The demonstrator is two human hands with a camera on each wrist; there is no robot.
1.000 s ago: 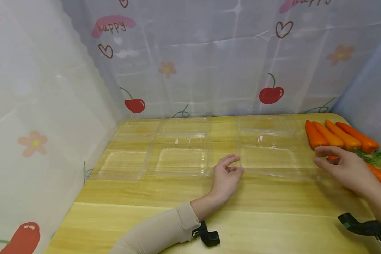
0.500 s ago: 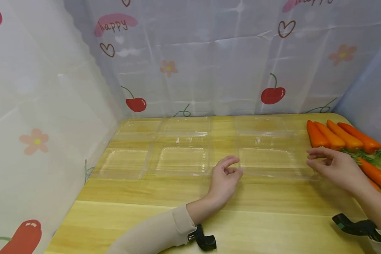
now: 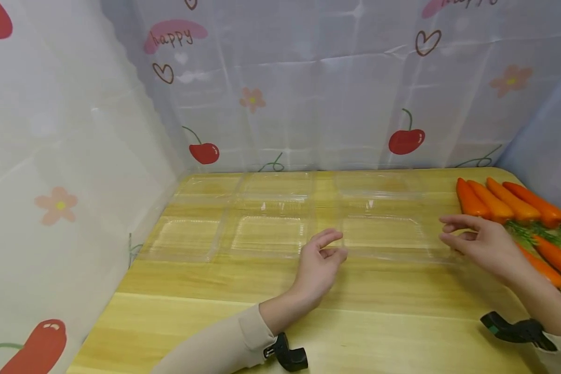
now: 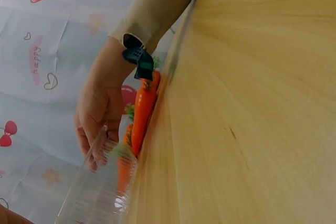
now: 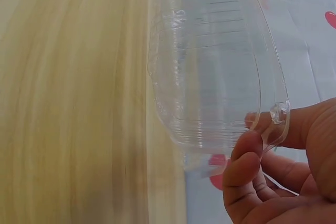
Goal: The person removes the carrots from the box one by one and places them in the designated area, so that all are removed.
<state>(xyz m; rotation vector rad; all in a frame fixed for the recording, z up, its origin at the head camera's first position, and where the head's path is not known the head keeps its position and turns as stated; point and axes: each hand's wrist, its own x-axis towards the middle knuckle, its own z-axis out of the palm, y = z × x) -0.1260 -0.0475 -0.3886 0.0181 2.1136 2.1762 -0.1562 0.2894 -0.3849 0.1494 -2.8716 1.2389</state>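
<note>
A clear plastic clamshell box (image 3: 383, 236) with its lid folded back lies on the wooden table between both hands. My left hand (image 3: 319, 266) grips its near left corner. At the opposite near corner is my right hand (image 3: 486, 246), whose thumb and fingers pinch the rim in the right wrist view. There the see-through wall (image 5: 210, 82) stretches away from the fingertips. Across the box (image 4: 94, 192), the left wrist view shows the right hand (image 4: 100, 108) at its far end. Left fingertips are mostly outside that view.
Two more clear boxes, a middle one (image 3: 268, 236) and a left one (image 3: 184, 239), lie open to the left. Several orange carrots (image 3: 507, 202) with green tops lie on the right, some beside the right forearm. A printed curtain (image 3: 336, 114) hangs along the table's back edge.
Both hands have moved left with the clamshell box, narrowing the gap to the middle box. More of the near carrots shows beside the right hand. The head view has shifted slightly.
</note>
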